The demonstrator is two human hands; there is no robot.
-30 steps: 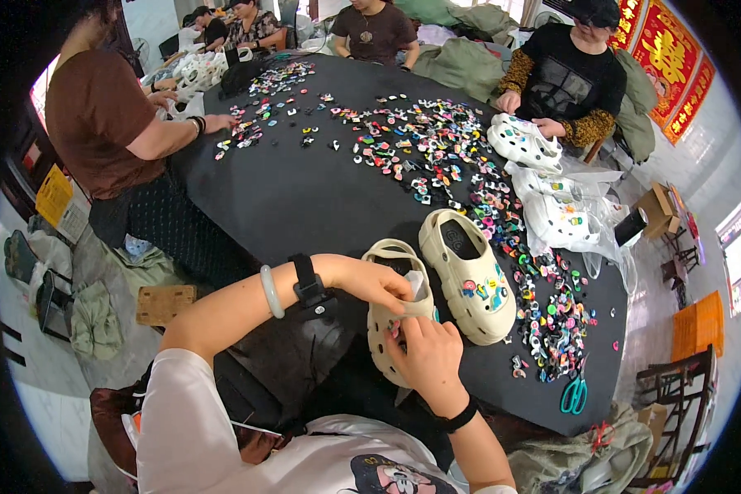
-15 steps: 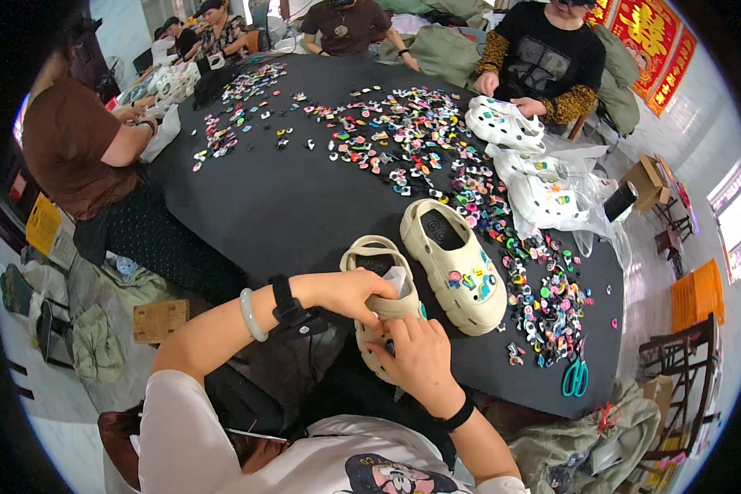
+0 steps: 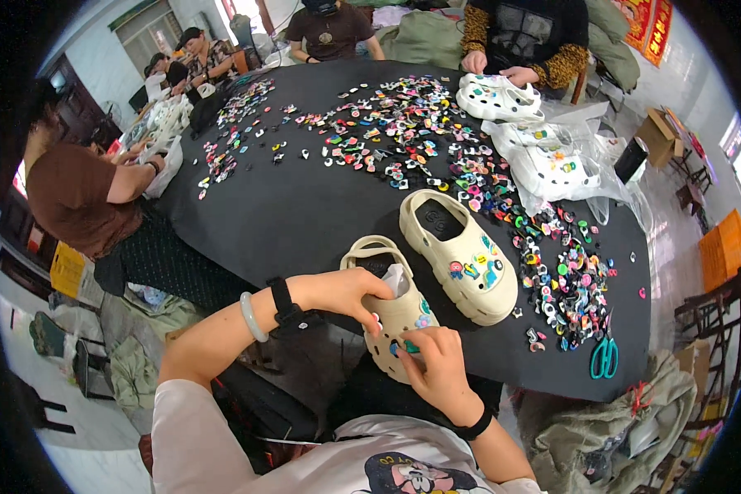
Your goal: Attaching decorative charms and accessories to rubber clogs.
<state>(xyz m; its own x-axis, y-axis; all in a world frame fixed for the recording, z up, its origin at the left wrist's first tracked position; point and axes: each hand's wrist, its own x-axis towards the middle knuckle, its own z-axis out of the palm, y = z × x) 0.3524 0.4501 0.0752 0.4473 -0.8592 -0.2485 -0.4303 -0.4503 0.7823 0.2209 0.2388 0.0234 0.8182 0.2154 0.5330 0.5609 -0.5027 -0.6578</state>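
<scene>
Table: round black-topped table (image 3: 305,222) spreads out beyond both hands.
Second clog: decorated cream rubber clog (image 3: 461,251) sits just past the right hand.
Held clog: cream rubber clog (image 3: 393,317) at the table's near edge, between both hands.
Left hand (image 3: 346,294): fingers curled over the clog's opening, gripping it.
Right hand (image 3: 436,370): fingertips pinched on a small green charm (image 3: 409,347), pressed against the clog's toe.
Scissors: teal-handled scissors (image 3: 605,358), well right of the right hand.

The left hand (image 3: 346,295) and right hand (image 3: 436,370) cover much of the near cream clog (image 3: 397,317). The charm under the right fingertips (image 3: 407,350) is too small to identify. The worktop (image 3: 305,214) near edge is hidden.
</scene>
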